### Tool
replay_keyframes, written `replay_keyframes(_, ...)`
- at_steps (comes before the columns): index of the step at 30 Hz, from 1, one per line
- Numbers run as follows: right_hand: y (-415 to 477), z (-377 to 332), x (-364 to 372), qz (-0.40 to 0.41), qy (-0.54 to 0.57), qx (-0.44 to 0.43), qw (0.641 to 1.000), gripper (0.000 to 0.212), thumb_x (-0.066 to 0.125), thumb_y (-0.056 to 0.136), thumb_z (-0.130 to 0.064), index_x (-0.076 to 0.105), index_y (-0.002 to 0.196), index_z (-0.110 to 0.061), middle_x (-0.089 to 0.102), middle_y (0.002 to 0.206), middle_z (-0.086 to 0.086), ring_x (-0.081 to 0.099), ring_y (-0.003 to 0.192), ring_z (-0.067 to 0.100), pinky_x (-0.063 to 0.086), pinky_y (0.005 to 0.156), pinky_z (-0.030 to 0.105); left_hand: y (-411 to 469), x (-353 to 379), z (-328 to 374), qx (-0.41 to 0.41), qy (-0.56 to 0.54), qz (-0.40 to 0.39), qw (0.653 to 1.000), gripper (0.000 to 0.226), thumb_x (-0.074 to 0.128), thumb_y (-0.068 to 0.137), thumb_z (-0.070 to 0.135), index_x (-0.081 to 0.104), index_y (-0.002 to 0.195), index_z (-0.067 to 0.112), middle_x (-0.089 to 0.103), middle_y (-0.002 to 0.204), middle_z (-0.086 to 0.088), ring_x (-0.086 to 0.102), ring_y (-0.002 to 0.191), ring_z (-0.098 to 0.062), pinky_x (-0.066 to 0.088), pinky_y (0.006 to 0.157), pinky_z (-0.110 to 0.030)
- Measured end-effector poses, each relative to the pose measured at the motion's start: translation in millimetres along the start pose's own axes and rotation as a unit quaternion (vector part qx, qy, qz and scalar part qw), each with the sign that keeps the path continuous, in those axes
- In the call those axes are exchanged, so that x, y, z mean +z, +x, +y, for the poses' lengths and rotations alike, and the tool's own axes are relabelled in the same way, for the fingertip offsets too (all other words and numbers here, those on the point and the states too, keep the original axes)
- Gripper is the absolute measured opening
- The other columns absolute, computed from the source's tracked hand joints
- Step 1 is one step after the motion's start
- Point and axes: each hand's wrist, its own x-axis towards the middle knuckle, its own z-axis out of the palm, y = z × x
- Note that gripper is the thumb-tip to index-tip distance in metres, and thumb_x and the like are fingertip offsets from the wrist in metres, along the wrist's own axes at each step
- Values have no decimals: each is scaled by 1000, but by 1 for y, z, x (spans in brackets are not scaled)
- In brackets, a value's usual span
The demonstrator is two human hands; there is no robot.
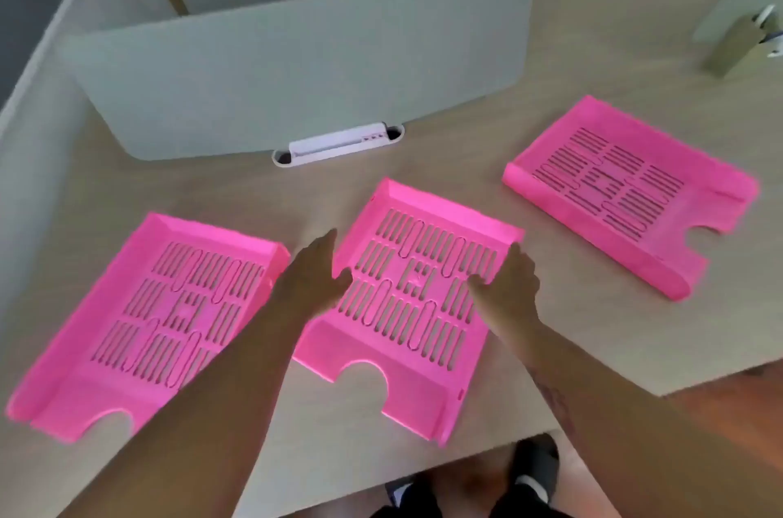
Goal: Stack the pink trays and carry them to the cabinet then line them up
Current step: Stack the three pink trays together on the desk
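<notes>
Three pink slotted trays lie apart on a light wooden desk. The left tray is near the desk's front left. The middle tray lies in front of me. The right tray lies farther back, turned sideways. My left hand straddles the middle tray's left wall, thumb inside and fingers outside. At the tray's right wall my right hand does the same. The middle tray seems to rest on the desk.
A grey divider screen stands across the back of the desk, with a white cable slot at its foot. A brown holder with pens is at the far right. The desk's front edge runs just below the trays.
</notes>
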Motion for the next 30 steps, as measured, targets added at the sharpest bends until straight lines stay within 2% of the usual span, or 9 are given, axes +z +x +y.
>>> replay_keyframes(2, -10, 3, 7, 31, 26, 36, 999, 84, 60, 93, -19, 8, 157, -3, 23, 159, 22, 22, 146, 38, 25, 117, 45, 5, 5, -4, 0, -36, -16, 999, 68, 54, 98, 25, 20, 156, 19, 42, 153, -8, 67, 109, -23, 55, 91, -34)
replay_keyframes(5, -22, 11, 25, 35, 40, 93, 994, 83, 56, 95, -13, 3, 158, -4, 25, 156, 20, 32, 138, 41, 36, 111, 52, 11, 18, -13, 13, -52, -10, 999, 61, 52, 98, 23, 26, 154, 23, 53, 143, -7, 71, 70, -13, 63, 66, -35)
replay_keyframes(8, -20, 23, 46, 39, 92, 142, 985, 75, 50, 90, 0, 16, 156, -10, 36, 146, 18, 52, 121, 41, 53, 94, 56, 13, 24, -17, -19, -63, 35, 997, 52, 49, 100, 19, 35, 151, 19, 58, 138, -8, 71, 75, -18, 64, 65, -38)
replay_keyframes(11, -15, 35, 60, 35, 124, 150, 980, 50, 47, 84, 6, 45, 131, -11, 54, 122, 15, 65, 94, 34, 62, 73, 52, 12, 26, -16, -34, -86, 62, 994, 35, 47, 101, 13, 53, 135, 12, 68, 111, -7, 65, 61, -13, 62, 58, -37)
replay_keyframes(15, 4, 48, 62, 48, 88, 126, 987, 27, 51, 80, -2, 53, 107, -7, 58, 101, 10, 69, 84, 34, 63, 65, 47, 8, 21, -11, -44, -101, 65, 992, 30, 49, 99, 10, 59, 127, 8, 70, 104, -9, 61, 55, -11, 56, 50, -29)
replay_keyframes(20, 54, 60, 58, 44, 32, 67, 996, 20, 48, 78, -16, 58, 95, -11, 65, 92, 12, 71, 75, 34, 62, 58, 48, 0, 18, -9, -70, -170, 86, 979, 26, 51, 98, 11, 63, 121, 13, 75, 98, -5, 73, 67, -19, 63, 58, -39)
replay_keyframes(23, 65, 32, 35, 31, -1, 24, 999, 20, 47, 77, -5, 57, 94, -8, 64, 93, 12, 70, 75, 33, 62, 60, 47, -7, 19, -1, -106, -198, 110, 968, 23, 51, 97, 11, 65, 114, 16, 66, 77, 13, 67, 57, -11, 56, 48, -28)
replay_keyframes(26, 62, -7, 8, 14, -24, 1, 1000, 26, 45, 79, 6, 54, 102, -4, 60, 100, 13, 66, 85, 35, 60, 72, 52, -12, 21, 6, -127, -211, 134, 960, 24, 51, 96, 7, 65, 113, 14, 61, 74, 15, 57, 49, -7, 42, 41, -18)
replay_keyframes(30, 76, -27, -9, -25, -60, -32, 997, 32, 45, 84, 9, 53, 112, -2, 59, 111, 15, 64, 95, 35, 58, 81, 52, -17, 24, 16, -164, -239, 166, 943, 23, 52, 92, 3, 67, 108, 10, 63, 72, 7, 55, 50, -12, 50, 44, -28)
